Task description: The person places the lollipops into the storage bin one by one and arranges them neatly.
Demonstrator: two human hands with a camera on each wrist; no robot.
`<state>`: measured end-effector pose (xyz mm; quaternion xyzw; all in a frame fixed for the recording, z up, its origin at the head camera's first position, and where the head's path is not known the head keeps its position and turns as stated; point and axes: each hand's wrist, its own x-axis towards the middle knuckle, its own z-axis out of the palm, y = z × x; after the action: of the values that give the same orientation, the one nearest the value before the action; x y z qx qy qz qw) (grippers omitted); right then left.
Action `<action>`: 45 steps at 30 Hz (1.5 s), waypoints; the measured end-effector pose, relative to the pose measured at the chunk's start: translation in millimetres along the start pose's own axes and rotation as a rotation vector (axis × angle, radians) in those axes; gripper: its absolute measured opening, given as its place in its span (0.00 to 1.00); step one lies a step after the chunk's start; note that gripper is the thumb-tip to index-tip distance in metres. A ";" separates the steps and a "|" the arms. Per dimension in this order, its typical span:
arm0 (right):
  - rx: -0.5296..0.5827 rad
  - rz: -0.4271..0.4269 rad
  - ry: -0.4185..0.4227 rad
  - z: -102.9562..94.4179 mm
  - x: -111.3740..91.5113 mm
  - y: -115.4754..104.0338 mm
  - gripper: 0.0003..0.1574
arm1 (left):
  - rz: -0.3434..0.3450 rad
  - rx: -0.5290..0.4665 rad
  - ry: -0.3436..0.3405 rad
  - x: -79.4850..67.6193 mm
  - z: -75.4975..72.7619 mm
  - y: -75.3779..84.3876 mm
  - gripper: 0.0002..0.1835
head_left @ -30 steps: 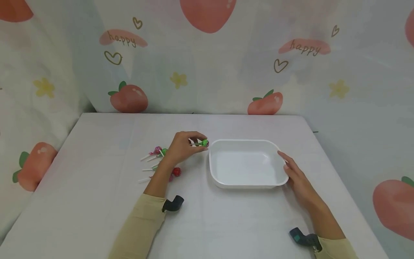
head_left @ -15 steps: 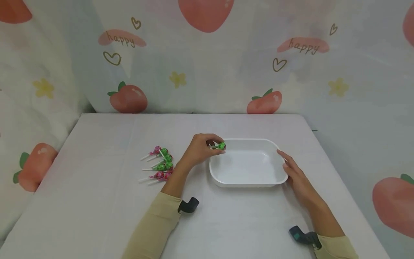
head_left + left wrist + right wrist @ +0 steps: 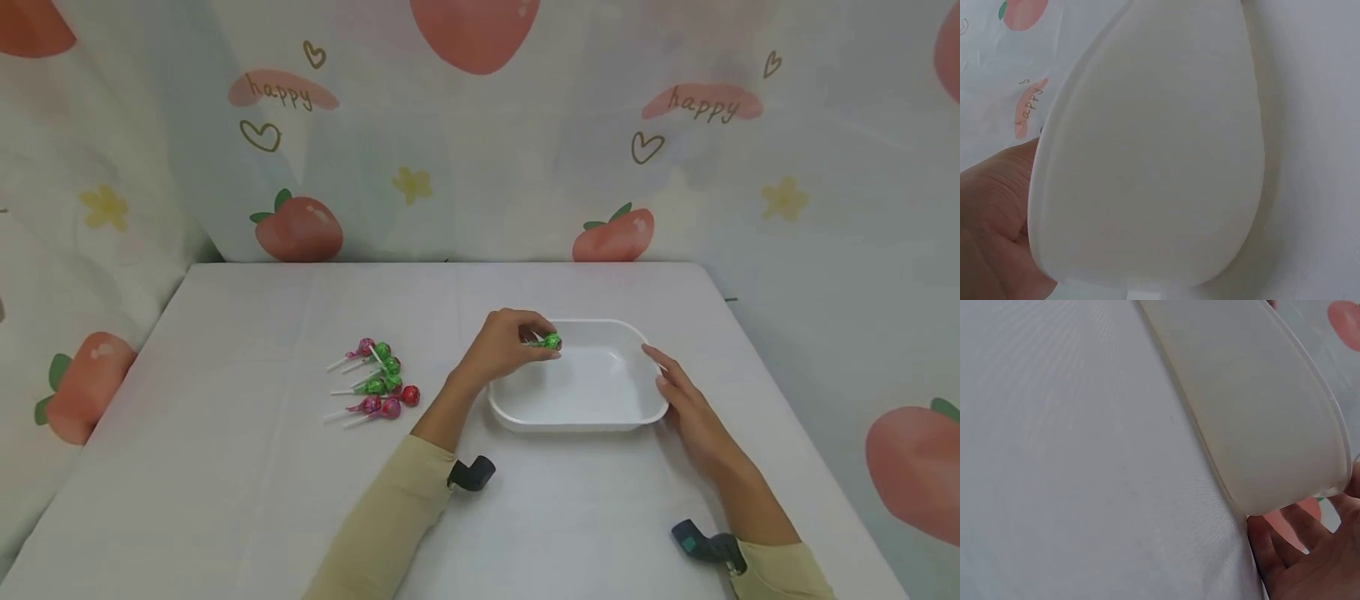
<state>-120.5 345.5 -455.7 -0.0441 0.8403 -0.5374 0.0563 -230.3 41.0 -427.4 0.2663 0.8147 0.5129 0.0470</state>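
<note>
My left hand (image 3: 504, 346) pinches a green-wrapped lollipop (image 3: 552, 342) between thumb and fingers, over the left part of a white plastic tray (image 3: 577, 430). The lollipop's stick points back toward the palm. In the left wrist view the tray's outer wall (image 3: 1154, 150) covers most of the picture and hides the lollipop, with part of the left hand (image 3: 997, 225) behind it. At the tray's right end my right hand (image 3: 693, 417) holds the rim, and in the right wrist view its fingers (image 3: 1307, 528) lie against the end wall.
Left of the tray, several lollipops (image 3: 375, 385) in green, pink and red wrappers lie in a loose group on the white-covered table (image 3: 225, 467). A printed cloth backdrop (image 3: 480, 150) hangs behind the table.
My left hand has carried the green lollipop rightward from the tray's left rim to over its inside, uncovering the lollipops on the table. The right hand stays at the tray's right end.
</note>
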 end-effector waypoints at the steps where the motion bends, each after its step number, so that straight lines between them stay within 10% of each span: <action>1: 0.000 0.004 -0.002 0.0 0.1 -0.2 0.34 | -0.007 -0.002 -0.006 1.5 2.1 1.0 0.13; 30: 0.045 0.045 -0.014 -1.4 0.5 -2.9 0.34 | -0.168 -0.037 -0.083 47.7 64.0 17.1 0.14; 45: 0.065 0.033 -0.026 -2.5 1.5 -2.2 0.34 | -0.133 0.005 -0.053 60.0 88.4 6.9 0.16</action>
<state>-122.2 346.6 -452.7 -0.0353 0.8222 -0.5627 0.0775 -247.9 143.8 -451.1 0.2254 0.8302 0.4995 0.1020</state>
